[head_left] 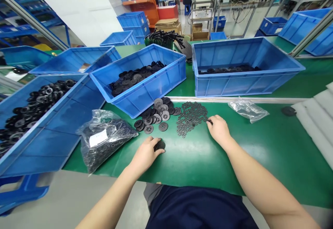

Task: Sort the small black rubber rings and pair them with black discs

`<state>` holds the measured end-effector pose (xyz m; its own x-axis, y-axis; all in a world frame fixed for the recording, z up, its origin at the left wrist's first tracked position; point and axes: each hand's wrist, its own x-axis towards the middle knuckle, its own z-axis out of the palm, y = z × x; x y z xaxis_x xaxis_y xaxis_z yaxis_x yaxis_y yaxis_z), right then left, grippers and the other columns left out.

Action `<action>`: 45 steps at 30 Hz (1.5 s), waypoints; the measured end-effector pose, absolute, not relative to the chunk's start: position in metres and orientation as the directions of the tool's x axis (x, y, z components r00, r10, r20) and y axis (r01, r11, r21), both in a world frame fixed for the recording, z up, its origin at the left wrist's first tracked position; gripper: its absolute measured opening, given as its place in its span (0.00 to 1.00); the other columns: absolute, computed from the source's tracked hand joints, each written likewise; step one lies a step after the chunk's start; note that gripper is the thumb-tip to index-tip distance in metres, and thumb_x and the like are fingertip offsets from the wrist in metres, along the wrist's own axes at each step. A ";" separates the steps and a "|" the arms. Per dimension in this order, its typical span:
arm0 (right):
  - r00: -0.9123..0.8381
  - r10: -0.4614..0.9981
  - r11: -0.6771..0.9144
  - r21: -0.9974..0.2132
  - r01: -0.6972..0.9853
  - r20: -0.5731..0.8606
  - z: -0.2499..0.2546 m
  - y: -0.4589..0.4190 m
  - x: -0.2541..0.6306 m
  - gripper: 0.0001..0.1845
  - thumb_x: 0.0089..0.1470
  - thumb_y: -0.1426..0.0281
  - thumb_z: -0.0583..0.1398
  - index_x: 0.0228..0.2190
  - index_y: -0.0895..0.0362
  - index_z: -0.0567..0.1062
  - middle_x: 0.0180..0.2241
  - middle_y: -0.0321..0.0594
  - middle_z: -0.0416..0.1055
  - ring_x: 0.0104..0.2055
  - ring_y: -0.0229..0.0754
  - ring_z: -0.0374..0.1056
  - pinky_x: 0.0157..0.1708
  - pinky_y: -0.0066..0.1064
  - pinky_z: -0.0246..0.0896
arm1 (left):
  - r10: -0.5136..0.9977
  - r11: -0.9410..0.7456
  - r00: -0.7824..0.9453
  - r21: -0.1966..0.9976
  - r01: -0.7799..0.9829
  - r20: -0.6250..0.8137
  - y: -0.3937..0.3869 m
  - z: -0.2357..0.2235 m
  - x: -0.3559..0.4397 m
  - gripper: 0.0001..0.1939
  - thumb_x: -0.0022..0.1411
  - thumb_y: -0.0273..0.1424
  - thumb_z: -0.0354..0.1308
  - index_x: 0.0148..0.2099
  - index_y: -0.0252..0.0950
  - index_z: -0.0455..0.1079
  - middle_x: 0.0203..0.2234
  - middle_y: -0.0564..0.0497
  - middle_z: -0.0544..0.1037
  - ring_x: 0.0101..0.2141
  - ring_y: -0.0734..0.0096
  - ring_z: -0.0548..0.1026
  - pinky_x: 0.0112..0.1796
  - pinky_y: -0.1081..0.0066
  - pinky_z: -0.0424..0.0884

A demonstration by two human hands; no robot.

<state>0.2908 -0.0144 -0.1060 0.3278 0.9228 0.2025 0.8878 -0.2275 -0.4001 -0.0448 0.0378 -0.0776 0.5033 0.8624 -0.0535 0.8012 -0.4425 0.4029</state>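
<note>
My left hand (147,152) rests on the green table (234,152) with its fingers closed round a black round disc (159,145). My right hand (219,129) lies at the right edge of a flat heap of small black rings (191,117), fingers pinched on one ring. A pile of black and grey discs (157,114) lies just beyond my left hand, touching the ring heap's left side.
A clear bag of black rings (104,137) lies left of my left hand. Three blue bins with black parts stand at the left (54,132), middle (145,90) and right (247,83). An empty clear bag (247,109) and white foam rolls (317,118) are at the right.
</note>
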 end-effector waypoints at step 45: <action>-0.226 0.865 0.451 -0.497 0.741 0.447 -0.081 -0.053 0.196 0.14 0.61 0.71 0.53 0.45 0.59 0.74 0.39 0.49 0.68 0.40 0.44 0.64 0.39 0.36 0.68 | 0.809 0.501 0.407 0.860 -0.099 -0.424 0.004 -0.077 0.035 0.13 0.46 0.32 0.69 0.33 0.32 0.73 0.22 0.53 0.75 0.23 0.77 0.71 0.30 0.75 0.68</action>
